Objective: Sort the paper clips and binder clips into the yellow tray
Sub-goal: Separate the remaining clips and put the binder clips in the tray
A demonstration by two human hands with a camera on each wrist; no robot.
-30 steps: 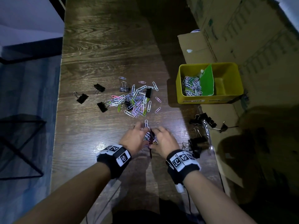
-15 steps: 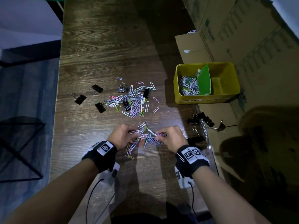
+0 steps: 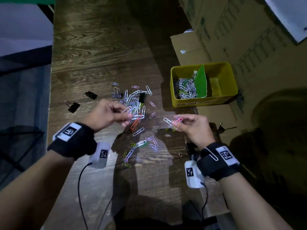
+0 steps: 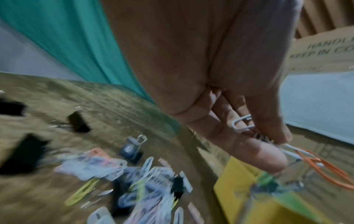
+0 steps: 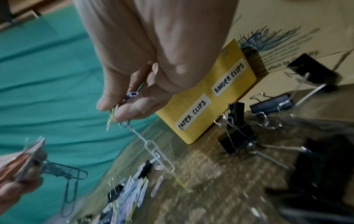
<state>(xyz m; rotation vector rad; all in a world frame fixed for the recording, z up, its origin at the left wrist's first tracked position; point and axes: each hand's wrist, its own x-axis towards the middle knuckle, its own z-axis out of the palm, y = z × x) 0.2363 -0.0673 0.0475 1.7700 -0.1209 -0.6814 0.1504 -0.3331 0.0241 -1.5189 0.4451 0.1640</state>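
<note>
My left hand (image 3: 127, 116) is raised over the table and pinches a small bunch of paper clips (image 4: 298, 153), an orange one (image 3: 135, 124) dangling from it. My right hand (image 3: 176, 122) pinches another bunch of paper clips (image 3: 172, 122), white and pink, with a chain of clips (image 5: 153, 148) hanging down. The yellow tray (image 3: 204, 102) sits to the right; its left compartment holds paper clips (image 3: 185, 88), behind a green divider (image 3: 200, 83). Loose paper clips (image 3: 134, 98) and black binder clips (image 3: 74, 107) lie on the wooden table (image 3: 93, 63).
Cardboard boxes (image 3: 232, 30) stand behind and right of the tray. More black binder clips (image 5: 237, 133) lie near its front right. The tray front carries labels "PAPER CLIPS" (image 5: 193, 115) and "BINDER CLIPS" (image 5: 229, 78). A clip is caught on my right wristband (image 3: 211, 154).
Both hands were together on the table gathering clips; they have lifted and moved apart, each pinching a bunch. Several clips stayed on the table below.
</note>
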